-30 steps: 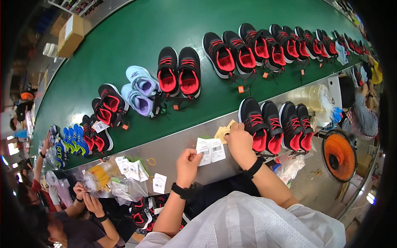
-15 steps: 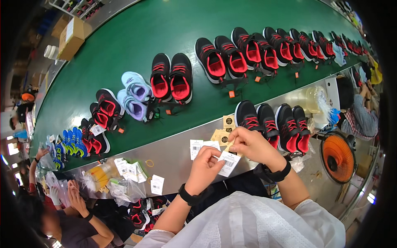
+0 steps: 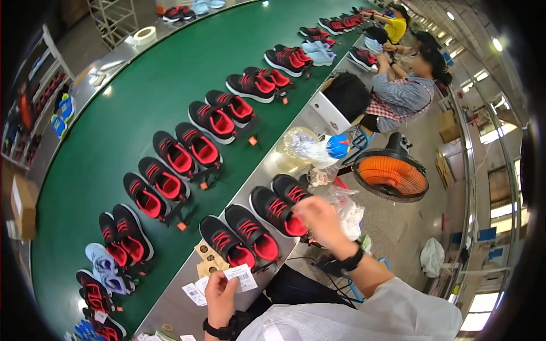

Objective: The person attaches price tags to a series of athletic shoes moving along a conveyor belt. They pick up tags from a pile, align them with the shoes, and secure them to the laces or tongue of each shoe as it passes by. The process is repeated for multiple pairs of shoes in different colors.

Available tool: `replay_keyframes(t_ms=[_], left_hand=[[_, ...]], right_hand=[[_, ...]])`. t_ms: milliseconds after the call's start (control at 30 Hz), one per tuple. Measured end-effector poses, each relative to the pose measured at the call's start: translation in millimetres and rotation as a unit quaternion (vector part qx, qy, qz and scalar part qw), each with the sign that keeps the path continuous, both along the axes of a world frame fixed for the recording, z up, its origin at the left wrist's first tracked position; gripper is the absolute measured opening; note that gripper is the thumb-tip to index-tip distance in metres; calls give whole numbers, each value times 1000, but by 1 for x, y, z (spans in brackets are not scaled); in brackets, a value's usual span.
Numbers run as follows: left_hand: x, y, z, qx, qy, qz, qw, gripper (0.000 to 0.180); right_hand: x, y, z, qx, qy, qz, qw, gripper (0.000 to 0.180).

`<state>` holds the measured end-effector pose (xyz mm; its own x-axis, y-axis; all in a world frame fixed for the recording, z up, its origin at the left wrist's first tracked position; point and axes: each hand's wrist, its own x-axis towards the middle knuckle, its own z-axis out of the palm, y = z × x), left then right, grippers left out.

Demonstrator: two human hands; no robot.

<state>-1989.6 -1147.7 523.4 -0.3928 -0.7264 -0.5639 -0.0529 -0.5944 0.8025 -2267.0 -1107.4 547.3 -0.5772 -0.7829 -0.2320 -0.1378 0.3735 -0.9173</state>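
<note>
My left hand (image 3: 220, 296) pinches a white paper hang tag (image 3: 243, 277) with a printed label, its thumb on top. My right hand (image 3: 325, 223) is over the opening of a black sneaker (image 3: 270, 206) with red laces and a red lining; its fingers are smeared by motion, so I cannot tell whether they touch the shoe. Its mate (image 3: 291, 187) stands just beyond. Another black-and-red pair, with a nearer left shoe (image 3: 219, 234) and a right one (image 3: 248, 227), sits beside it on the metal ledge. Brown tags (image 3: 208, 262) and white tags (image 3: 194, 292) lie by my left hand.
A green conveyor belt (image 3: 119, 125) carries a line of black-and-red sneakers and a few light blue ones (image 3: 105, 267). Right of the ledge are a plastic-wrapped roll (image 3: 300, 143), an orange-faced fan (image 3: 391, 175) and plastic bags (image 3: 348, 213). Co-workers (image 3: 406, 91) sit farther along.
The view has swung to the right. My right hand has left the tag and moved across to the sneakers on the ledge. My left hand still holds the white tag.
</note>
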Motion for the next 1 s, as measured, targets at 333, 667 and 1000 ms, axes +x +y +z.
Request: replay_keyframes(t_ms=[333, 667, 1000], left_hand=[[-38, -8, -2, -13, -31, -61, 998, 11], [-35, -6, -10, 9, -30, -41, 999, 13], [-12, -12, -2, 21, 72, 66, 995, 14]], right_hand=[[-136, 22, -38, 72, 161, -152, 973, 13], [-148, -23, 41, -196, 317, -158, 915, 6], [-137, -73, 64, -285, 152, -103, 941, 14]])
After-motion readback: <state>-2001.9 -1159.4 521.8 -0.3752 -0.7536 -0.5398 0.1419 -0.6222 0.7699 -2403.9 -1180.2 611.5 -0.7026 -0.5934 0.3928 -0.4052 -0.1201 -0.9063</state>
